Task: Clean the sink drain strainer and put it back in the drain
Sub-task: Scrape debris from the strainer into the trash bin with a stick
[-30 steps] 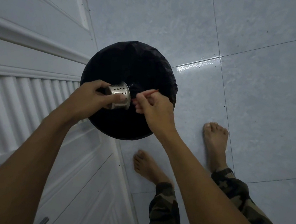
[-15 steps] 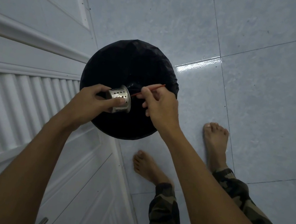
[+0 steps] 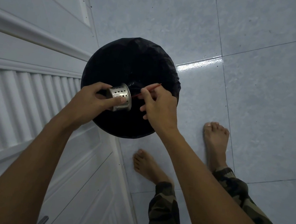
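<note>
A perforated steel drain strainer (image 3: 119,95) shaped like a cup lies on its side in my left hand (image 3: 90,101), its flanged open mouth turned right. My right hand (image 3: 158,106) pinches a thin red stick (image 3: 151,89). The stick slants down-left, and its lower tip reaches the strainer's mouth. Both hands hover over a round bin lined with a black bag (image 3: 131,66). What is inside the strainer is hidden.
White panelled and louvred doors (image 3: 22,80) stand along the left, touching the bin's side. Glossy pale floor tiles (image 3: 258,61) spread to the right. My bare feet (image 3: 214,139) and camouflage trouser legs are just below and right of the bin.
My right hand has shifted slightly right and up, swinging the stick to a steeper slant with its tip toward the strainer's mouth. The left hand kept the strainer almost still.
</note>
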